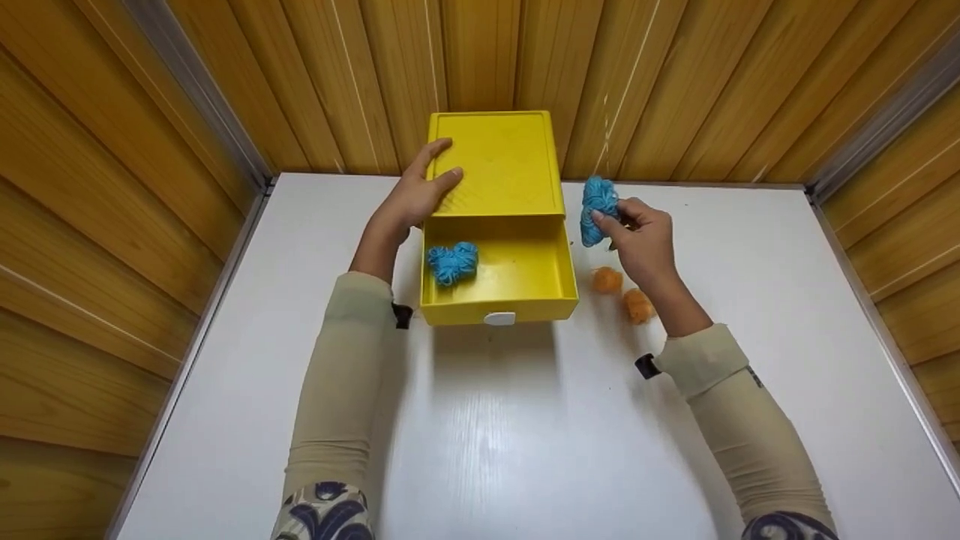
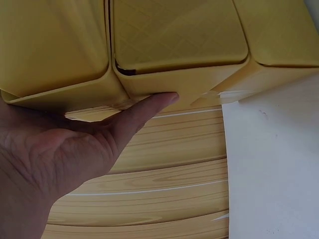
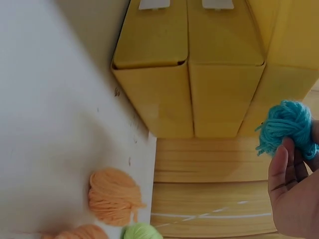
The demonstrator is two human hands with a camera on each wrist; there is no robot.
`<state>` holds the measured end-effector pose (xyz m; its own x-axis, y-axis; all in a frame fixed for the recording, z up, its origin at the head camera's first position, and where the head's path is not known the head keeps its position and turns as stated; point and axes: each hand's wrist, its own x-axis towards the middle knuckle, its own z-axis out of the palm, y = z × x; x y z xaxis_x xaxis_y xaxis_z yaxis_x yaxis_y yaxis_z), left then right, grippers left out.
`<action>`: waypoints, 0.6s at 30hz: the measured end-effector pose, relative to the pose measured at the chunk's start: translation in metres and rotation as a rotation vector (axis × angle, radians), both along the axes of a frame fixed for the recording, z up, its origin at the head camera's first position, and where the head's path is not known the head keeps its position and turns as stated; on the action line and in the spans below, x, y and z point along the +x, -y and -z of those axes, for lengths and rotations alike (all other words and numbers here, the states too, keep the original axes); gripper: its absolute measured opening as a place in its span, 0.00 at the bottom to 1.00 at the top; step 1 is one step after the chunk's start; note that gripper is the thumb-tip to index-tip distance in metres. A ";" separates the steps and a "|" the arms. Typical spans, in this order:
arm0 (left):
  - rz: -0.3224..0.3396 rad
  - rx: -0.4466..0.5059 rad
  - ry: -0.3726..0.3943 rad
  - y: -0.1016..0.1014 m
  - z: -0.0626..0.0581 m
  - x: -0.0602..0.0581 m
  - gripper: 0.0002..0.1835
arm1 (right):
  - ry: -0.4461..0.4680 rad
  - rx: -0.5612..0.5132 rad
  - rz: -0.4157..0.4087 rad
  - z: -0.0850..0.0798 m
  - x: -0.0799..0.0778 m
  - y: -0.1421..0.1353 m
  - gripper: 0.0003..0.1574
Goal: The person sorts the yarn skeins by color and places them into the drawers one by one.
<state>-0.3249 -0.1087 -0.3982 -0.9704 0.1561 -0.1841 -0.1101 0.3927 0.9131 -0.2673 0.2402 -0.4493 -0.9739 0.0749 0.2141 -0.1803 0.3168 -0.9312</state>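
Note:
A stack of yellow drawers (image 1: pixel 495 161) has its top drawer (image 1: pixel 521 270) pulled out, with a small blue yarn bundle (image 1: pixel 453 262) inside at the left. My left hand (image 1: pixel 416 191) rests at the stack's upper left edge, thumb and a finger lying on the top. In the left wrist view, that hand (image 2: pixel 65 154) lies along the yellow side with a straight finger. To the right of the stack, my right hand (image 1: pixel 641 236) pinches a second blue yarn bundle (image 1: pixel 598 210) between thumb and fingers, held up in the air. The right wrist view shows this blue yarn (image 3: pixel 286 128) too.
Two orange yarn balls, a nearer one (image 1: pixel 639 306) and a farther one (image 1: pixel 607 280), lie on the white table (image 1: pixel 480 450) right of the drawers. A light green yarn ball (image 3: pixel 142 231) shows in the right wrist view. Wood-look panels (image 1: pixel 480 52) stand behind and at both sides.

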 end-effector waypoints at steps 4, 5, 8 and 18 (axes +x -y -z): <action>0.002 0.004 -0.005 0.002 0.001 0.000 0.34 | -0.027 -0.023 -0.006 -0.002 0.010 0.006 0.20; 0.006 -0.001 -0.009 0.002 0.001 0.000 0.34 | -0.039 -0.033 -0.009 -0.002 0.012 0.008 0.19; 0.012 -0.008 -0.019 0.003 0.001 0.000 0.34 | -0.080 -0.057 -0.018 0.000 0.018 0.011 0.16; 0.022 -0.004 -0.011 0.001 0.000 0.001 0.34 | -0.162 -0.154 0.001 -0.013 0.035 0.019 0.14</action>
<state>-0.3240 -0.1098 -0.3984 -0.9689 0.1765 -0.1736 -0.0911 0.3981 0.9128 -0.2324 0.2211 -0.4358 -0.9276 0.1201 0.3538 -0.3313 0.1731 -0.9275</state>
